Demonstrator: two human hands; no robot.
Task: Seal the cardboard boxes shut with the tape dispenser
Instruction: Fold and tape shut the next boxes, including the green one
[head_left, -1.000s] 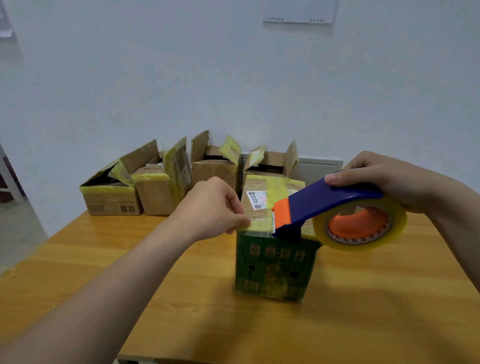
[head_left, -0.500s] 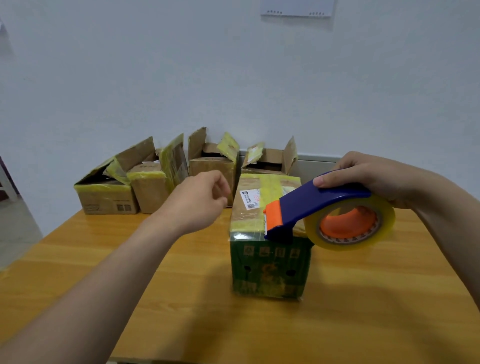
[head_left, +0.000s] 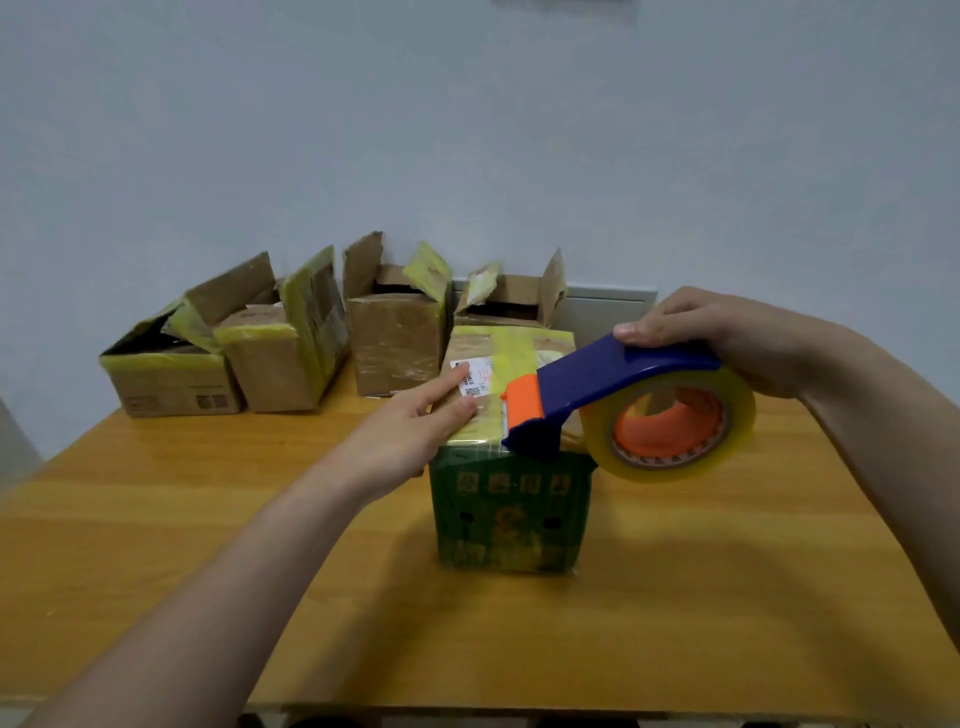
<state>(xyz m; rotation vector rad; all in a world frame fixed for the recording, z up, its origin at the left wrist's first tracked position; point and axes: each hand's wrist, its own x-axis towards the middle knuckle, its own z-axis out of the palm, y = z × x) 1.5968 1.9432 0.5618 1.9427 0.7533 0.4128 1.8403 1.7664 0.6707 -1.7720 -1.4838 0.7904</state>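
A green-sided cardboard box (head_left: 511, 514) stands in the middle of the table, its flaps folded down and its top covered in yellowish tape. My left hand (head_left: 415, 426) lies flat on the top's left side, fingers straight, pressing near the white label. My right hand (head_left: 727, 338) grips the blue tape dispenser (head_left: 613, 384) by its handle. The dispenser's orange nose sits on the top at the front edge, and the clear tape roll (head_left: 670, 426) hangs off the box's right side.
Several open cardboard boxes (head_left: 280, 358) with raised flaps stand in a row along the table's back edge against the white wall. The wooden table (head_left: 675, 613) stretches in front and to both sides of the green box.
My left hand let go of the box's left edge, lifted briefly, then came down flat with straight fingers on the box top. The dispenser stayed at the front edge.
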